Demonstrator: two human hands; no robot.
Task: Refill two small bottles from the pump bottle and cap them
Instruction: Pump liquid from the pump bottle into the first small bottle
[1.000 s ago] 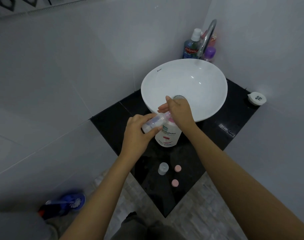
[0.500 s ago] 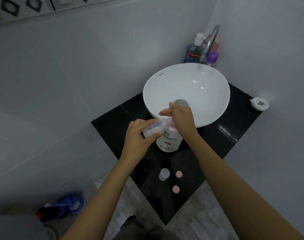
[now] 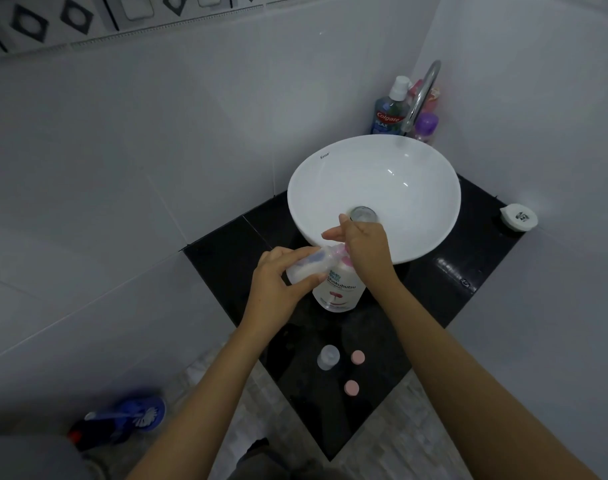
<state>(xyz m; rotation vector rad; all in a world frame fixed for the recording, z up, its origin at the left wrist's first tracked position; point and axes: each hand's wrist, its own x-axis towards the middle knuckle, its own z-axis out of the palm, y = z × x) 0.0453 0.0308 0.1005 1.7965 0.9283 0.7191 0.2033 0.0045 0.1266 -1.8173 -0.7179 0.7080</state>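
Beside the sink (image 3: 295,188), our left hand (image 3: 278,289) stays clamped on 1 bottle (image 3: 307,266); our right hand (image 3: 364,247) keeps pressing the pump (image 3: 340,289), fingers together, filling unfinished.

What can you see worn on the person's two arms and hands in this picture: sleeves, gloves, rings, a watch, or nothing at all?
Nothing at all. The left hand and right hand are bare, with no gloves, and no rings that can be made out. Both forearms are uncovered from wrist to the bottom of the frame: no sleeve, watch, bracelet or marking shows. Fingernails look short and unpainted, though the picture is too soft to be sure.
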